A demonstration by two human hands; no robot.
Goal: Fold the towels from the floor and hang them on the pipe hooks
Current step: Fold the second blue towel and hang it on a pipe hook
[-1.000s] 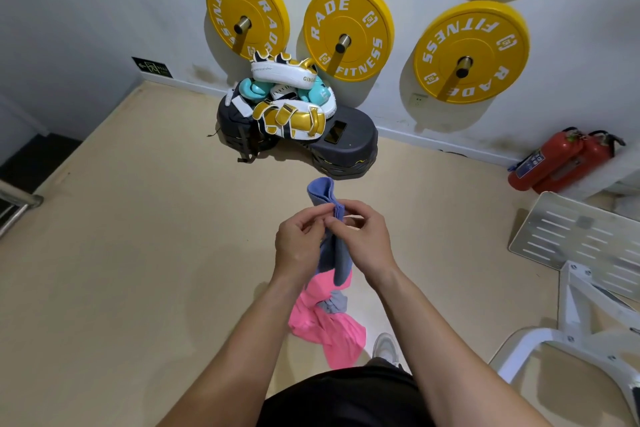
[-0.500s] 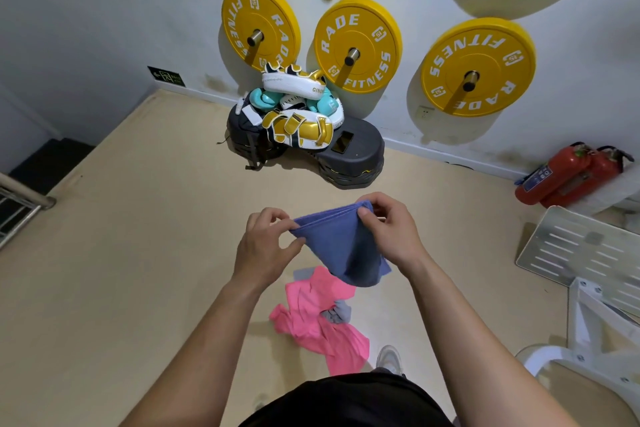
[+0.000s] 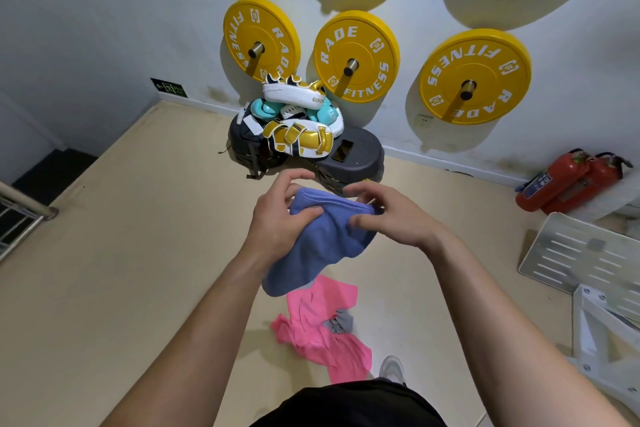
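I hold a blue towel (image 3: 320,243) in the air in front of me, partly folded, its lower end hanging down. My left hand (image 3: 280,218) grips its left top edge, thumb over the cloth. My right hand (image 3: 388,215) pinches the right top edge with thumb and fingers. Below on the floor lies a crumpled pink towel (image 3: 322,333) with a small grey cloth (image 3: 341,322) on it. Metal pipe pegs (image 3: 350,66) stick out of the wall through yellow weight plates (image 3: 474,76).
A pile of boxing pads and gloves (image 3: 301,121) sits on black steps (image 3: 356,163) against the wall. Red fire extinguishers (image 3: 568,180) lie at right, near a white metal frame (image 3: 588,253). A stair rail (image 3: 24,211) is at left. My shoe (image 3: 391,369) stands by the pink towel.
My hands came closer together and rose slightly, bunching the blue towel from a spread sheet into a thicker fold. The view tilted up, showing more of the wall.
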